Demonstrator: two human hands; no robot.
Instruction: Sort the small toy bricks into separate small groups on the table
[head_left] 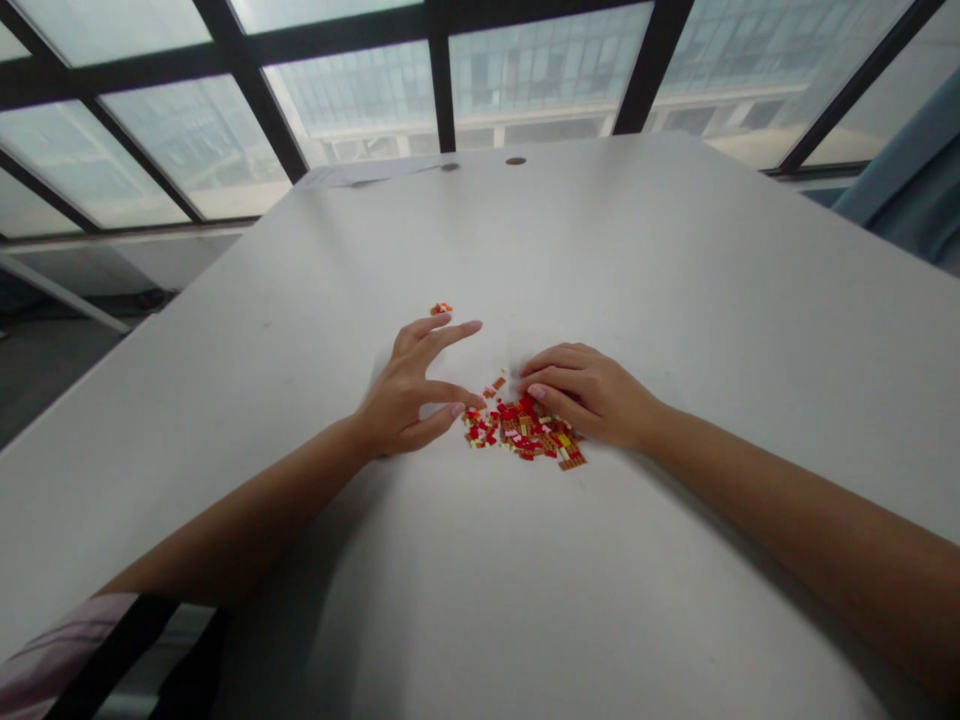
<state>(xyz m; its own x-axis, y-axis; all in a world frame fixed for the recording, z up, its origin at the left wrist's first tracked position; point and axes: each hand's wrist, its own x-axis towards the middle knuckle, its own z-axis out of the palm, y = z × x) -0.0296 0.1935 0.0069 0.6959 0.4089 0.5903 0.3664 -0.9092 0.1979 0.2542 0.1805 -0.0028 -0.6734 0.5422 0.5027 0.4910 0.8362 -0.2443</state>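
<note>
A loose pile of small building bricks (525,430) in red, brown, yellow, white and pink lies on the white table. At its left edge, my left hand (409,385) has its fingers spread. The index fingertip and thumb tip are close to the smallest bricks, with nothing I can make out between them. My right hand (592,390) rests over the upper right side of the pile, its fingers bent and close together and its thumb near the index finger. Anything in that hand is hidden. A small cluster of orange and red bricks (441,309) lies beyond my left fingertips.
The white table (480,600) reaches forward to dark-framed windows (442,90). Two round cable holes, one being the right hole (516,161), and flat pale sheets (360,176) are near its far edge. A blue-grey curtain (907,180) hangs at the right.
</note>
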